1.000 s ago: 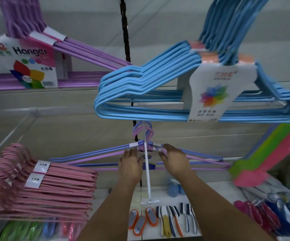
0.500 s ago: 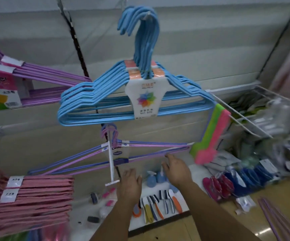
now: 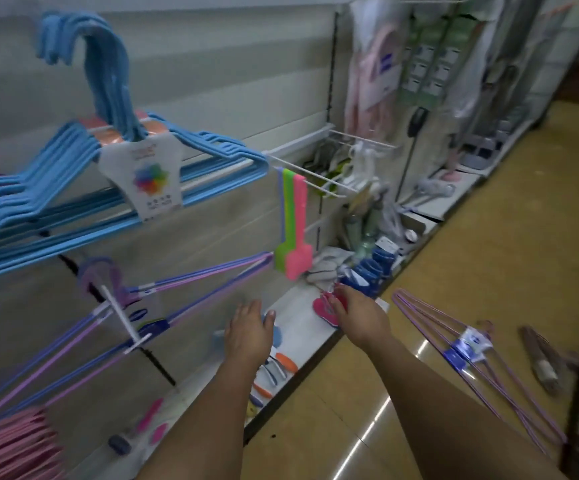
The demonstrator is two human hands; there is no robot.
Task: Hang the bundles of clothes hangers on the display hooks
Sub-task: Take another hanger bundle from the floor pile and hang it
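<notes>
Left hand (image 3: 250, 332): came off the hanging bundle and dropped low, out over the shelf (image 3: 302, 320); fingers straight and loose, gripping nothing.
Right hand (image 3: 357, 315): also let go, and swung out right over the shelf edge; fingers bent loosely downward, nothing seen in them.
Purple bundle (image 3: 184, 296): hung on its white hook (image 3: 121, 317), both hands well clear of it, where a second ago they were up at its neck. It sat tilted in view, right tip reaching up near the sponges (image 3: 293, 223).
Blue bundle (image 3: 73, 188): hung on the hook above, white label card facing out, untouched throughout.
Pink bundle (image 3: 14, 448): low at the left edge, blurred.
Floor bundle (image 3: 468, 351): new in view, a thin purple bundle with a blue and white label lying flat on the yellow floor (image 3: 489, 237), to the right of the right hand and apart from it.
Sponges: green and pink, hanging from a white wire rack between the blue bundle's tip and the purple one's.
View: swung right since the earlier frames, taking in the aisle and further shelves, all blurred.
</notes>
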